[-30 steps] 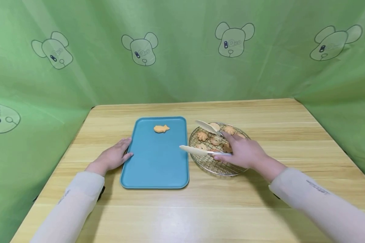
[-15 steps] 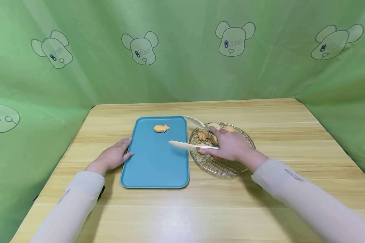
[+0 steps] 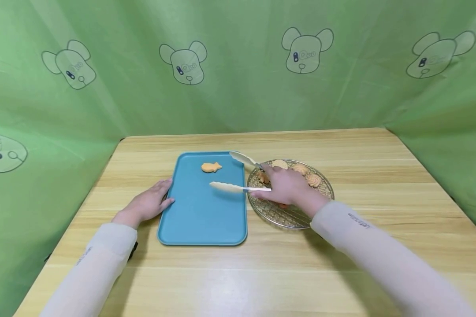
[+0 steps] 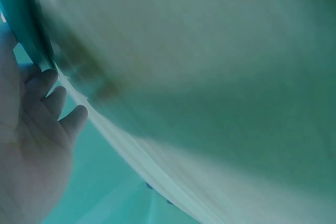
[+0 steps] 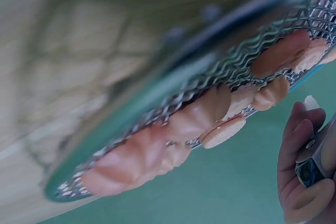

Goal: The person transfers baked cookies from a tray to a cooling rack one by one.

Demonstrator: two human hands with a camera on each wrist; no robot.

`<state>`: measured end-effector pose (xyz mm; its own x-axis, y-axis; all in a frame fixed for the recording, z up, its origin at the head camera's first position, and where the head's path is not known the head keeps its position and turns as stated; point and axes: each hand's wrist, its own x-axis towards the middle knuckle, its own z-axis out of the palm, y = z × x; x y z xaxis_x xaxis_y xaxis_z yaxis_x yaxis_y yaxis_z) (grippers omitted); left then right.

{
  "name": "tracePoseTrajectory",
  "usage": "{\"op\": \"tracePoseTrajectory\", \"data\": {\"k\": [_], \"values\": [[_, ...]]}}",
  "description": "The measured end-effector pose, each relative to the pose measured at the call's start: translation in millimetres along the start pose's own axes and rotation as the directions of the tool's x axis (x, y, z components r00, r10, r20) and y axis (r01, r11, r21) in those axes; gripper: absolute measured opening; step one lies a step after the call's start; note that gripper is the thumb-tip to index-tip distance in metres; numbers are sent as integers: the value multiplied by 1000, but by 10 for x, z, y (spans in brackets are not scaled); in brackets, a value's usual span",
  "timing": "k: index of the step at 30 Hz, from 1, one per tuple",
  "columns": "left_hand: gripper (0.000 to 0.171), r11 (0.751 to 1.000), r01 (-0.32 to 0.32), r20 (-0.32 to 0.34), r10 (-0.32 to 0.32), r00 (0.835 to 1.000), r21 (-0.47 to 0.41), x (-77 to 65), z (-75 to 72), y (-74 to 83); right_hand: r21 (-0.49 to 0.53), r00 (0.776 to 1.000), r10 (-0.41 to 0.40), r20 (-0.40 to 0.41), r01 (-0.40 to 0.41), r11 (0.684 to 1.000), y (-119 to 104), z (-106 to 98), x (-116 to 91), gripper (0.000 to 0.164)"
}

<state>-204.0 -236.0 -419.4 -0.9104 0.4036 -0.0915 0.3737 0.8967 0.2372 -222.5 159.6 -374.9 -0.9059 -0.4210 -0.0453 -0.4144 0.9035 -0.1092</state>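
Note:
In the head view my right hand (image 3: 287, 187) grips a pair of tongs (image 3: 227, 187) with metal arms and pale tips. The tongs are spread, with nothing between their tips, which hover over the right part of a blue tray (image 3: 202, 215). A fish-shaped cookie (image 3: 211, 167) lies near the tray's far edge. My left hand (image 3: 146, 206) rests against the tray's left edge with fingers extended; the left wrist view shows those fingers (image 4: 55, 98) by the rim. Beneath my right hand stands a round wire rack (image 3: 297, 226), partly hidden, bearing several cookies (image 3: 313, 179).
The wooden table (image 3: 230, 281) extends around the tray and rack. A green curtain (image 3: 238, 105) with printed bear heads hangs behind it and at the sides. In the right wrist view, cookies (image 5: 131, 161) with ridged shapes sit close together on the mesh.
My right hand has moved left with the tongs, bringing their tips from over the rack's left side to over the tray. My left hand and the fish-shaped cookie have stayed in place.

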Motion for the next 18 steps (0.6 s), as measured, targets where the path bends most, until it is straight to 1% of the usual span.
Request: {"op": "tracePoseTrajectory", "data": {"k": [6,12,18], "values": [[65,1000,3,3,-3,1000,2,1,3,-6,3,1000,13,28,-13,1000,-58,40,129,107],[65,1000,5,1,-5,1000,4,3,7,-17,-3,998,27,58,-27,1000,-135,35,250,108],[65,1000,3,1,-3,1000,-1,0,5,-14,-21,997,35,76,-33,999,-189,8,292,109]]}}
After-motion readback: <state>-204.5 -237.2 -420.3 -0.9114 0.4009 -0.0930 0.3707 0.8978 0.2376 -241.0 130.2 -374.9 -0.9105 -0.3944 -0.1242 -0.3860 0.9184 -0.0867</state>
